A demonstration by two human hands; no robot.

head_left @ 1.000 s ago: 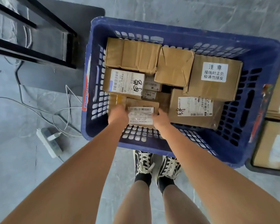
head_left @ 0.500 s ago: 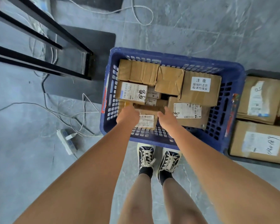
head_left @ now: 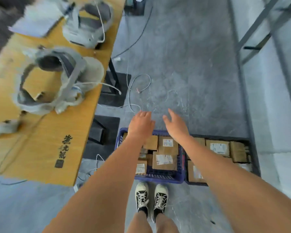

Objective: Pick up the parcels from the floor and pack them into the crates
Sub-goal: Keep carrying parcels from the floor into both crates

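A blue plastic crate (head_left: 160, 179) stands on the floor in front of my feet, packed with several brown cardboard parcels (head_left: 165, 160). A dark crate (head_left: 254, 158) to its right also holds several parcels (head_left: 219, 147). My left hand (head_left: 140, 124) and my right hand (head_left: 175, 126) are raised above the blue crate's far edge, both empty with relaxed fingers. My forearms hide part of both crates.
A wooden table (head_left: 45, 145) at the left carries two grey headsets (head_left: 55, 81) and cables. White cables (head_left: 134, 91) trail over the grey floor beyond the crates. A dark metal frame (head_left: 252, 36) stands at the right. My two sneakers (head_left: 150, 197) are close to the blue crate.
Both hands have let go of the small parcel in the blue crate and lifted up and away, empty. The view has pulled back and up, showing the table.
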